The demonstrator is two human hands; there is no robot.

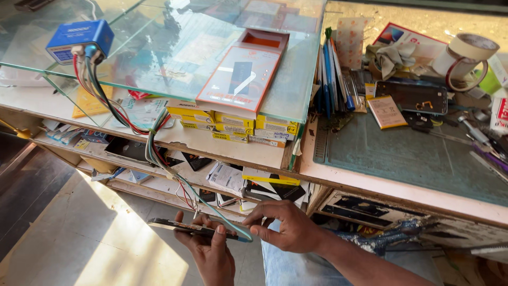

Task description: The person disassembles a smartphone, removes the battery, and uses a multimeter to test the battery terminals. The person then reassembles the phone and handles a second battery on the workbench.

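My left hand [210, 254] holds a flat dark phone [185, 228] edge-on, low in front of the counter. My right hand [286, 228] pinches the end of a cable bundle [159, 153] at the phone's right end. The red, green and grey wires run up to a blue box [79, 39] standing on the glass top [296, 90].
An orange-and-white carton [238, 79] lies on the glass, over stacked yellow boxes [233, 124]. To the right, a green cutting mat [402, 159] carries a dark phone [413, 98], a battery [386, 111], tape rolls [465, 58], a rag and tools. Shelves below hold packets.
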